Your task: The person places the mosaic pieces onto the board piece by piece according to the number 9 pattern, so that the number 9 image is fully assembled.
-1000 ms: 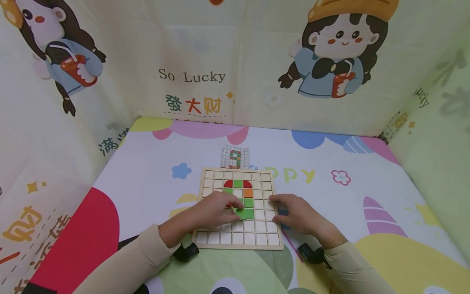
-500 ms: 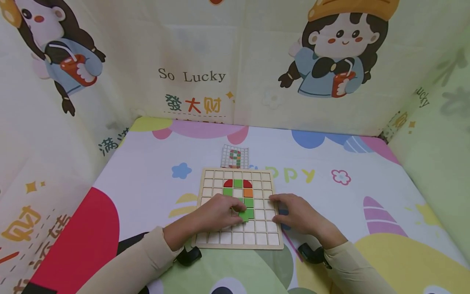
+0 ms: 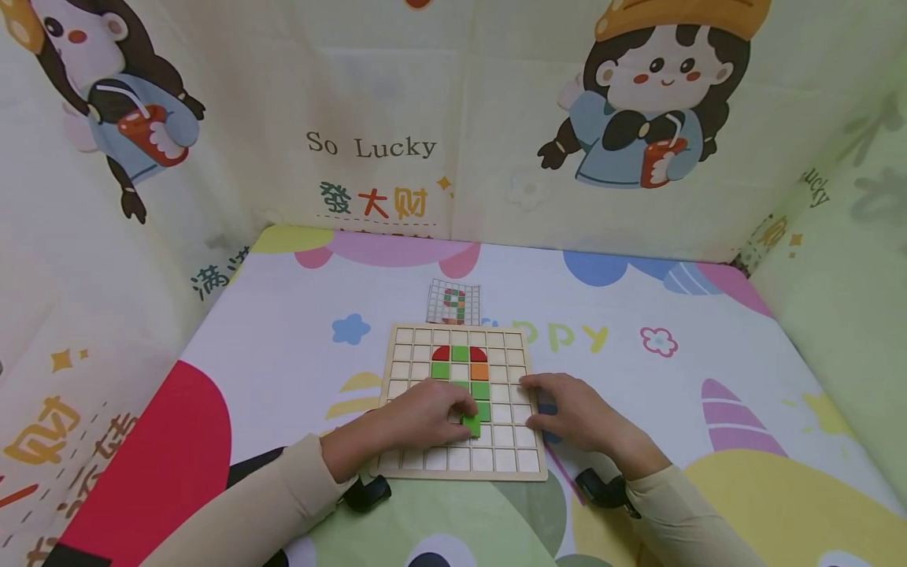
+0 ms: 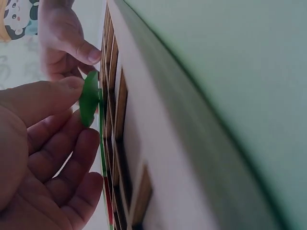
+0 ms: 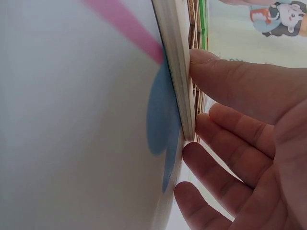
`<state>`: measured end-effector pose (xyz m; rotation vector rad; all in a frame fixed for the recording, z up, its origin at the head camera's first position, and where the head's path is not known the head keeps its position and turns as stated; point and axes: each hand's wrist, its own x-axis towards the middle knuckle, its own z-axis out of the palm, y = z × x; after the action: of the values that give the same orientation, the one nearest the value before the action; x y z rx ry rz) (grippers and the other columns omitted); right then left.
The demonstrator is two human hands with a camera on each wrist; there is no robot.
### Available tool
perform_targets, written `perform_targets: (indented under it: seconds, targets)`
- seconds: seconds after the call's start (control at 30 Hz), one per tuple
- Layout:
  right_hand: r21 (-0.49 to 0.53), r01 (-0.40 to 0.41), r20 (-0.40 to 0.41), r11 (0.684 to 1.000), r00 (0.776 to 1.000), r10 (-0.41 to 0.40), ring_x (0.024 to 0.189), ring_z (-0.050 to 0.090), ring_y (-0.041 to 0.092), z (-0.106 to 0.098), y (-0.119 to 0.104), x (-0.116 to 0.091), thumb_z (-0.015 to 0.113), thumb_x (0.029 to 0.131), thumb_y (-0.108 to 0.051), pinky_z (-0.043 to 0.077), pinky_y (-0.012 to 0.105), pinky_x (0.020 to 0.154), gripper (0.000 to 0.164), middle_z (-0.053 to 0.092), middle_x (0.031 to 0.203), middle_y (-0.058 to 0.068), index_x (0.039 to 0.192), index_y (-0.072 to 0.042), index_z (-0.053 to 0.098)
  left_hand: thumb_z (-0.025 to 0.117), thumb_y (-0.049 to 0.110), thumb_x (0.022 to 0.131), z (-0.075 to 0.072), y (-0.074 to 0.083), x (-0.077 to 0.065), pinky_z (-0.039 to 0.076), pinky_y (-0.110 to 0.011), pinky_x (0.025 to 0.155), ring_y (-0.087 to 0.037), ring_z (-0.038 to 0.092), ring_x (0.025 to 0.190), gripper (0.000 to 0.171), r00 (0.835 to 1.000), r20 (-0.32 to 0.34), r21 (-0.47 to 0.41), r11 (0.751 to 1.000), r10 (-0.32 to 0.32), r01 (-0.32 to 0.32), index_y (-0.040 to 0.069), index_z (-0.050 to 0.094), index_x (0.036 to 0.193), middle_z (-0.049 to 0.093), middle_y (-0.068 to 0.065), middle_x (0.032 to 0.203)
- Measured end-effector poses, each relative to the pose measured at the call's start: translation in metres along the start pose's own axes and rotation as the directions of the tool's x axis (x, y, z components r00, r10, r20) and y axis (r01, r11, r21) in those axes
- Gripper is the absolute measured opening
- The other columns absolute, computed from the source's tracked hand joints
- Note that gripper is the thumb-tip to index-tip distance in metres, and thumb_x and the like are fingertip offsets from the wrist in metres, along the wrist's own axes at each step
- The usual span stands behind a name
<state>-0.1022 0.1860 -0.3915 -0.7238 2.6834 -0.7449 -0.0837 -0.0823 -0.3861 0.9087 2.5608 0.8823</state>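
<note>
My left hand (image 3: 428, 411) pinches a green square tile (image 3: 471, 427) between thumb and fingertips, tilted over the lower middle of a wooden grid board (image 3: 460, 476). The left wrist view shows this green tile (image 4: 88, 99) nearly edge-on, close to the grid. Set in the board are red rounded tiles (image 3: 478, 354), several green tiles (image 3: 480, 390) and an orange tile (image 3: 479, 372). Part of the pattern lies hidden under my left hand. At the board's right edge rests my right hand (image 3: 577, 417), its thumb (image 5: 206, 60) and fingertips touching the wooden rim (image 5: 175, 62).
Behind the board lies a small printed pattern card (image 3: 439, 293) with a coloured figure on a grid. A printed cloth (image 3: 623, 299) covers the table, and patterned cloth walls (image 3: 496, 118) stand around it.
The green tile in my left hand has shifted slightly toward me and right, tipping up from nearly flat, and now uncovers more of the tile behind it. My right hand stays put.
</note>
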Motion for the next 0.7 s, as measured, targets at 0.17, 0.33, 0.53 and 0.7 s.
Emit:
perform_targets:
  seconds: [0.17,0.33,0.53,0.7]
  targets:
    - [-0.012,-0.004,0.0,1.0,1.0,0.004,0.124,0.054,0.036,-0.0004,0.0006,0.0001,0.08,0.085,-0.017,0.04,0.054,0.105,0.053,0.062,0.13,0.012,0.132,-0.002,0.061,0.074,0.018,0.089,0.0003,0.0011,0.0011,0.049,-0.029,0.087,-0.009,0.057,0.089,0.017,0.999,0.045,0.028,1.0,0.002,-0.004,0.013,0.075,0.106,0.068,0.01,0.098]
    - [-0.019,-0.006,0.001,1.0,1.0,0.006,0.125,0.053,0.036,-0.001,0.0001,-0.0003,0.079,0.085,-0.017,0.039,0.054,0.105,0.053,0.062,0.131,0.012,0.133,-0.002,0.061,0.075,0.018,0.089,0.0009,0.001,0.0029,0.049,-0.028,0.085,-0.008,0.057,0.087,0.015,0.998,0.054,0.028,0.999,0.014,-0.015,0.013,0.074,0.104,0.068,0.01,0.097]
    - [-0.011,0.008,-0.007,1.0,1.0,-0.008,0.124,0.054,0.036,-0.0012,-0.0006,-0.0007,0.079,0.086,-0.018,0.04,0.054,0.104,0.052,0.062,0.13,0.012,0.132,-0.002,0.061,0.076,0.017,0.089,0.0031,0.0008,0.0039,0.049,-0.029,0.087,-0.007,0.058,0.09,0.014,0.998,0.053,0.028,0.999,0.034,-0.035,0.015,0.074,0.102,0.068,0.011,0.097]
    - [-0.007,0.011,-0.01,1.0,1.0,-0.011,0.124,0.054,0.036,-0.0015,-0.0006,-0.0018,0.079,0.086,-0.018,0.04,0.054,0.104,0.051,0.062,0.13,0.012,0.132,-0.003,0.062,0.077,0.017,0.088,0.0042,0.0016,0.0045,0.047,-0.03,0.091,-0.008,0.058,0.094,0.014,0.998,0.06,0.019,0.999,0.03,-0.031,0.015,0.073,0.102,0.067,0.012,0.098]
